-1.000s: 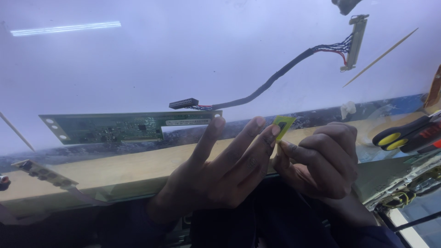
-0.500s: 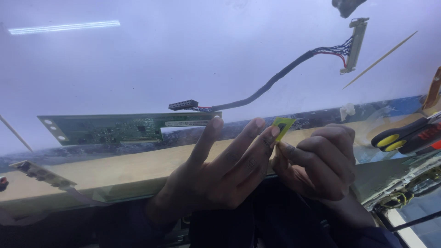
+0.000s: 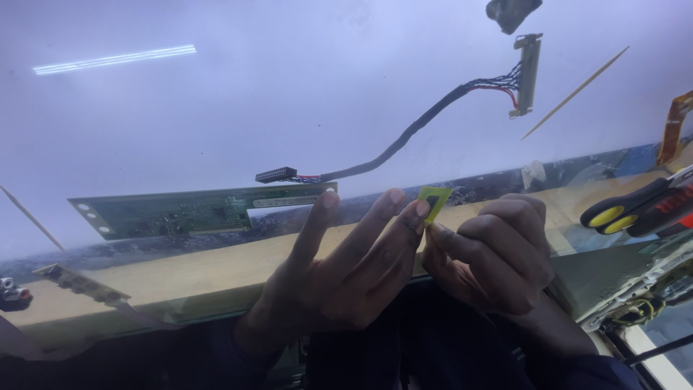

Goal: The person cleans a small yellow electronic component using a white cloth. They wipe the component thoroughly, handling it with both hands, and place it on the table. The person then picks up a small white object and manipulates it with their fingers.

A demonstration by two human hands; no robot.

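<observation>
My left hand (image 3: 339,271) and my right hand (image 3: 494,253) meet at the near edge of a large pale panel (image 3: 289,94). Between their fingertips sits a small yellow-green flat tab (image 3: 434,201) with a dark spot. My right thumb and forefinger pinch its lower end. My left middle finger touches its side, and the other left fingers are spread. A long green circuit board (image 3: 195,209) lies just beyond my left hand. A black cable (image 3: 404,141) runs from a black plug (image 3: 276,175) up to a flat connector (image 3: 527,72).
Two yellow-tipped black tool handles (image 3: 624,209) lie at the right edge. A thin wooden stick (image 3: 574,94) rests on the panel's far right, another stick (image 3: 29,217) at the left. An orange flex strip (image 3: 675,126) hangs at right. A grey connector strip (image 3: 79,283) lies at lower left.
Both hands stay almost where they were with the small tab between them. The view has shifted only slightly.
</observation>
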